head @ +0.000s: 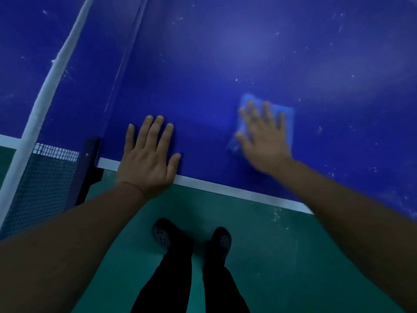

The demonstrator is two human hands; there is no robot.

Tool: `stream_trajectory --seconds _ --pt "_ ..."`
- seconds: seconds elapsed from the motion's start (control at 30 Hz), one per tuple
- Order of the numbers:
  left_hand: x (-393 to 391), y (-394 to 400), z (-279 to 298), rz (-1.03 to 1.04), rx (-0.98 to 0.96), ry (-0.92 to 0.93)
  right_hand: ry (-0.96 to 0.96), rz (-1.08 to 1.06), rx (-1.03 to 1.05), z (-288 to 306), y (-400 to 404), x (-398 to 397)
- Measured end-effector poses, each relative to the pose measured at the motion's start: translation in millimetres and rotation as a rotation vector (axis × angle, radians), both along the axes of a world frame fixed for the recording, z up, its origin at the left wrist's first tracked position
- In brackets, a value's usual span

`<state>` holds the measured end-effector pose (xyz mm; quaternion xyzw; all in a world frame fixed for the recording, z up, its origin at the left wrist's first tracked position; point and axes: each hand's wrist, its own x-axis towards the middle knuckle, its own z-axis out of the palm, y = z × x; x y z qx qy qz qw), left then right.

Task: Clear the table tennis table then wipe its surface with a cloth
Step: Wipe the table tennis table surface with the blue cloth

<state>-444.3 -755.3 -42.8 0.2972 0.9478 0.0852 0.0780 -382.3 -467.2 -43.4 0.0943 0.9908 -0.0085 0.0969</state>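
The blue table tennis table [248, 53] fills the upper view, with a white line along its near edge [225, 189]. My right hand [264, 136] presses flat on a folded blue cloth [285, 114] lying on the table; the hand and cloth are blurred. My left hand [147, 157] rests flat on the table near its edge, fingers spread, holding nothing. White specks dot the surface to the right and far side.
The net [40, 177] with its white top band [52, 86] and dark clamp post [89, 163] stands at the left. Green floor [270, 256] lies below the table edge, with my legs and dark shoes [191, 240] on it.
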Motion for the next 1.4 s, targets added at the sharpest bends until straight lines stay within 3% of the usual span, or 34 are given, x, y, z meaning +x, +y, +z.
stream_trajectory --seconds 0.07,0.13,0.17,0.27,0.33,0.47,0.53,0.6,0.7,0.8,0.87,1.0,1.03,1.17,1.2,1.3,1.4 --pt "0 1 0 -0.002 -0.015 0.001 0.016 -0.397 -0.02 3 42 -18" --pt "-1 2 -1 0.001 -0.019 0.008 0.049 -0.578 -0.052 3 36 -32" --pt "-1 2 -1 -0.001 -0.019 0.009 0.086 -0.519 -0.038 2 15 -35" --pt "0 1 -1 0.002 -0.012 0.018 0.082 0.023 -0.035 -9 -39 -22" --pt "0 0 -3 -0.001 -0.009 0.018 0.057 0.078 -0.006 -7 -15 -28" --pt "0 1 -6 -0.008 -0.002 0.027 0.039 -0.495 -0.034 -2 61 -44" --pt "0 1 -7 0.003 0.012 0.039 0.097 -0.586 -0.02 -4 37 -49" --pt "0 0 -7 0.016 0.039 0.057 0.127 -0.472 -0.001 -7 -16 -52" --pt "1 -2 -9 0.021 0.07 0.101 0.113 0.018 -0.033 -10 -75 -60" --pt "2 -2 -10 0.025 0.015 0.08 0.033 0.324 -0.023 -5 -53 -103" --pt "2 -2 -11 0.019 -0.024 0.069 0.028 0.189 0.031 -5 -4 -137" --pt "1 -1 -9 0.012 -0.035 0.053 0.06 -0.42 -0.05 3 53 -160" --pt "1 0 -8 0.011 -0.036 0.048 0.079 -0.415 -0.041 1 35 -156" --pt "1 0 -7 0.015 -0.035 0.045 0.086 0.2 -0.007 -12 -47 -122" --pt "1 0 -7 0.012 -0.036 0.047 0.054 0.231 -0.006 -9 -37 -124" --pt "1 -1 -8 0.016 -0.042 0.044 0.046 -0.183 0.037 -4 45 -141" --pt "0 0 -8 0.017 -0.046 0.034 0.084 -0.61 -0.055 2 90 -152"
